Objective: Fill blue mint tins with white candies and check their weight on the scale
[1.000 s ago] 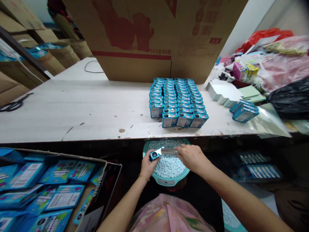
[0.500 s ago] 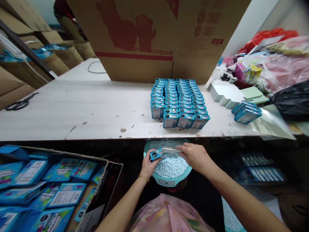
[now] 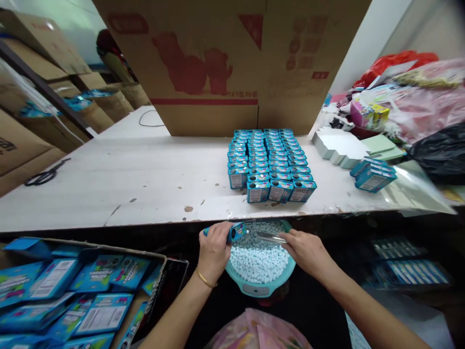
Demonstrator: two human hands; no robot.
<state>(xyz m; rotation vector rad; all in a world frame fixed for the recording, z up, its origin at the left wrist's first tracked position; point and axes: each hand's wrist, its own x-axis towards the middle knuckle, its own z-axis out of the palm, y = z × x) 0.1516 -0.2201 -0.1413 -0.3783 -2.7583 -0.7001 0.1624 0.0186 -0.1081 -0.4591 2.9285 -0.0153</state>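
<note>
My left hand (image 3: 215, 248) grips a small blue candy box (image 3: 238, 232) above the left side of a teal basin (image 3: 256, 290). The box lies tilted, with a round dark patch on the end facing right. In my right hand (image 3: 308, 249) is a narrow, shiny scoop (image 3: 271, 237), its far end low over the small pale-blue candies (image 3: 259, 261) that fill the basin. Whether the scoop's tip touches the candies, I cannot tell. A gap separates the scoop from the box.
Rows of upright blue boxes (image 3: 269, 165) stand on the white table (image 3: 174, 179), before a large carton (image 3: 210, 116). More blue packs fill a carton at lower left. A few blue boxes (image 3: 374, 177) stand right, near white card stacks (image 3: 339, 145). Scissors (image 3: 45, 175) lie left.
The scoop has parted from the candy box and now hangs lower over the candies. My left hand has turned, shifting the box slightly left. The whole view has tilted up a little.
</note>
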